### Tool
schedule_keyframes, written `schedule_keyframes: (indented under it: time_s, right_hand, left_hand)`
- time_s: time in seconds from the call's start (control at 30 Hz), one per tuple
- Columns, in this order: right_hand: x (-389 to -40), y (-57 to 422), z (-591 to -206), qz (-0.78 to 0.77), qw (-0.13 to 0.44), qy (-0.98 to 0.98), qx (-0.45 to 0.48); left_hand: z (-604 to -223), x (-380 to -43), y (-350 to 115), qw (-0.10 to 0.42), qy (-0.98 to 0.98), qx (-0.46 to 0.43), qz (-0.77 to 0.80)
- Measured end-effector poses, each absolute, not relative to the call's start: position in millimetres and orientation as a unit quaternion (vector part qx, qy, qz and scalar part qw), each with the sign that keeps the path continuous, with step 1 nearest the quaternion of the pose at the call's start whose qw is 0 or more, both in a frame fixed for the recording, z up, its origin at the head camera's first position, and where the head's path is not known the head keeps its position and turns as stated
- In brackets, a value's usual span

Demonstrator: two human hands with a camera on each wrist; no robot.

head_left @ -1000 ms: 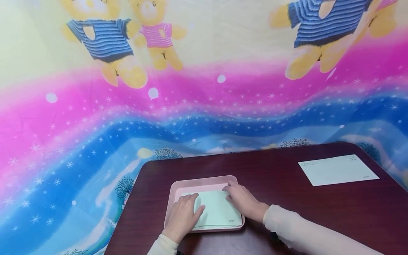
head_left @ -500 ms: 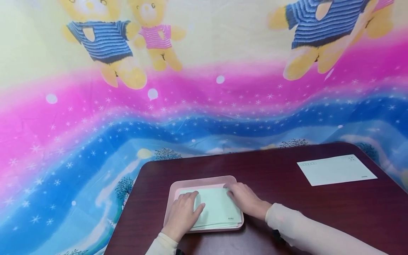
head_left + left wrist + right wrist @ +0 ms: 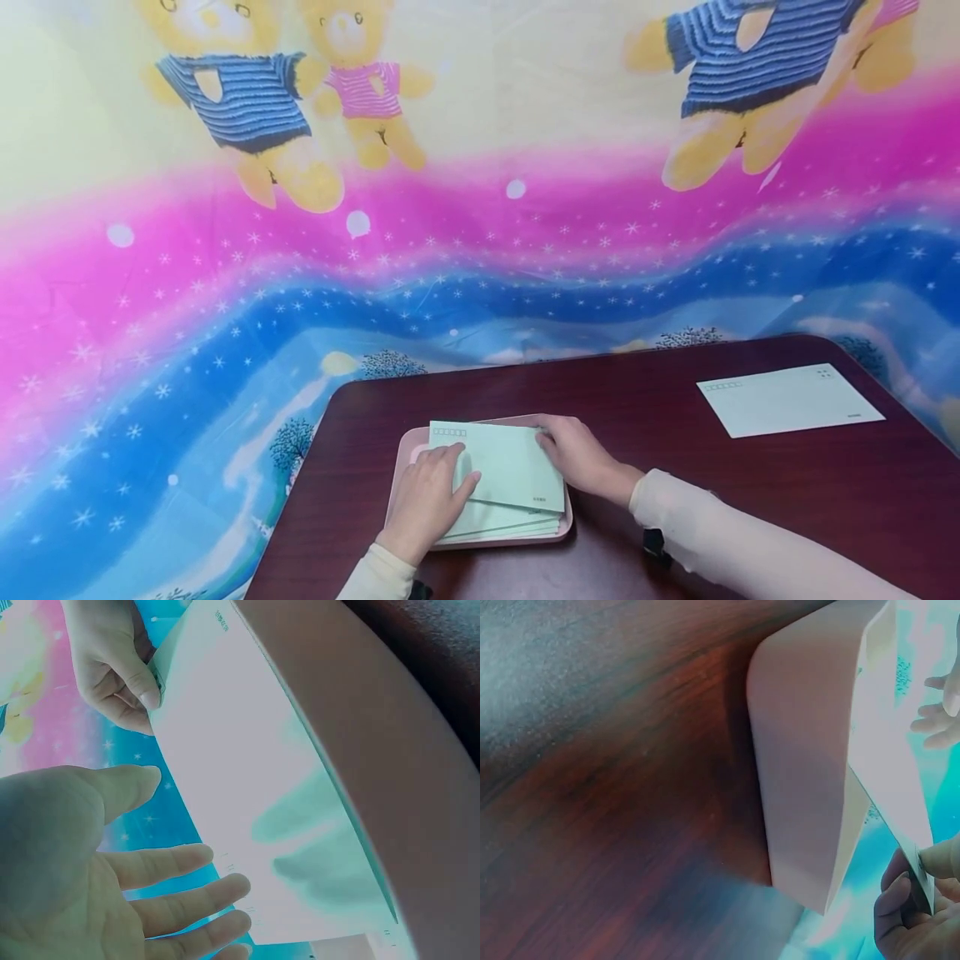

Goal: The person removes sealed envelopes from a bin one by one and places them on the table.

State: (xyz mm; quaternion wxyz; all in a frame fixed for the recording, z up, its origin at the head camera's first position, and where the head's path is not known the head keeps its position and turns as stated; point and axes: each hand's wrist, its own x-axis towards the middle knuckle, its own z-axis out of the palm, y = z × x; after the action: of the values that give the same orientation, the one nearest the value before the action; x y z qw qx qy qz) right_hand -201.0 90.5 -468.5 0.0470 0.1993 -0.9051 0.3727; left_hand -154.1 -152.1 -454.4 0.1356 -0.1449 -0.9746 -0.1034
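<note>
My right hand (image 3: 581, 454) pinches the right edge of a pale green envelope (image 3: 510, 467) between thumb and fingers. In the right wrist view, that envelope (image 3: 892, 780) is tilted up out of the pink tray (image 3: 802, 750). Spread and straight, the fingers of my left hand (image 3: 427, 500) are over the tray's left side. The left wrist view has this hand (image 3: 112, 877) beside the raised envelope (image 3: 225, 765); whether it touches is unclear. Under the raised envelope, more envelopes (image 3: 502, 525) lie stacked in the tray (image 3: 408, 446).
A single white envelope (image 3: 787, 400) lies flat at the right of the dark wooden table (image 3: 622, 392). Behind the table hangs a colourful cloth (image 3: 480, 208) printed with teddy bears. The tray is near the table's left side.
My right hand has lifted the top envelope, which has moved up and away from the stack, uncovering the envelopes beneath. My left hand has barely moved.
</note>
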Motion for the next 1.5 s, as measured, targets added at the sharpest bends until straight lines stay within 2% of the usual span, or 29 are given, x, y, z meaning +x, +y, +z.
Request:
schedule_keyframes:
  time_s: [0.5,0.9,1.5]
  right_hand:
    - [-202,104,-456,0.411,0.032,-0.894,0.177]
    - [-204,118,-452,0.398,0.038,-0.901,0.166]
    - [-205,146,-443,0.4,0.038,-0.898,0.176]
  left_hand:
    - [-448,-151,-149,0.155,-0.97,-0.153,-0.105]
    - [-446,-148,-145,0.125,-0.974,-0.149,-0.115]
    - [-441,-148,-137,0.115,-0.974,-0.152,-0.124]
